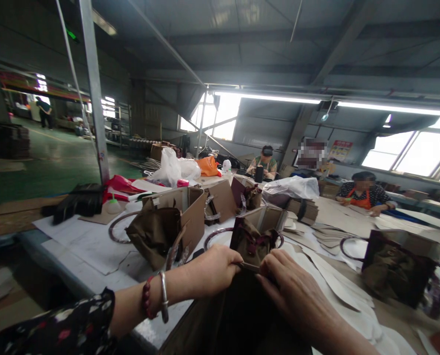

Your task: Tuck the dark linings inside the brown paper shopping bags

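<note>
Table (79,246): long workbench running from the left edge far back, strewn with paper and card.
Brown bag (192,209): stands left of the hands, mouth open, brown tissue bulging out, loop handle on; it looks finished.
Left hand (212,268): fingers drawn together, pinching the near rim of the dark bag; bracelets (155,298) on the wrist.
Dark bag (238,315): low centre, right under both hands at the table's near edge, mouth open; I cannot tell whether anything is inside, so it seems the one in work.
Middle bag (259,231): just behind the hands, stuffed with tissue, handles on.
Right hand (294,291): fingertips closed on the same rim, just beside the left.
Flat card (338,231): unfolded sheets piled behind; by the look, plenty left unmade.
Right bag (397,266): standing, filled, handles on.
Co-worker (364,195): seated far right.
</note>
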The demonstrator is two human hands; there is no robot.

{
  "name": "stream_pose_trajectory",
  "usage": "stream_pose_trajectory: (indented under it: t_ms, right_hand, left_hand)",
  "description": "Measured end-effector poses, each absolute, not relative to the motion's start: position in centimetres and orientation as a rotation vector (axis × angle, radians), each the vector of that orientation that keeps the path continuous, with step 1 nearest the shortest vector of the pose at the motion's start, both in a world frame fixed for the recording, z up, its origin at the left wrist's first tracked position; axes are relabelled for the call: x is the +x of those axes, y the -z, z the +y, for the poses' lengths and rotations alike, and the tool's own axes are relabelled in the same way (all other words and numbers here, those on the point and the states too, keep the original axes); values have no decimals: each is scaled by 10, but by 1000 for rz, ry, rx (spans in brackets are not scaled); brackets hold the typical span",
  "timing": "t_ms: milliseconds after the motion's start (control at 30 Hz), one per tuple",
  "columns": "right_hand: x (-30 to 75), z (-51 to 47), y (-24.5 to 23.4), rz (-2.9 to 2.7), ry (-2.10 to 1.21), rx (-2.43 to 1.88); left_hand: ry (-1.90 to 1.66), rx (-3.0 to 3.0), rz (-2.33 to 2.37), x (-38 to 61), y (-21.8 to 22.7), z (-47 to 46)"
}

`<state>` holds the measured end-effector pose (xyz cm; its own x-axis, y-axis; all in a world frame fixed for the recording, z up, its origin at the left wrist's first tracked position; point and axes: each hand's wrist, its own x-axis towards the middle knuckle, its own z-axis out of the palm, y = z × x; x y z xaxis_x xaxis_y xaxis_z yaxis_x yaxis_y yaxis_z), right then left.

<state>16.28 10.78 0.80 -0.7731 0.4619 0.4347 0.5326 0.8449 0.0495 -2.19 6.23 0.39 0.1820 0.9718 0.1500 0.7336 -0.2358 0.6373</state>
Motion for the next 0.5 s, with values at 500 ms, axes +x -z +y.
stream_pose_trajectory:
  t_ms: [500]
  right_hand:
    - [169, 110, -3, -2532, 101, -784]
  left_hand:
    - [-760, 2009, 1587, -21, -3, 62]
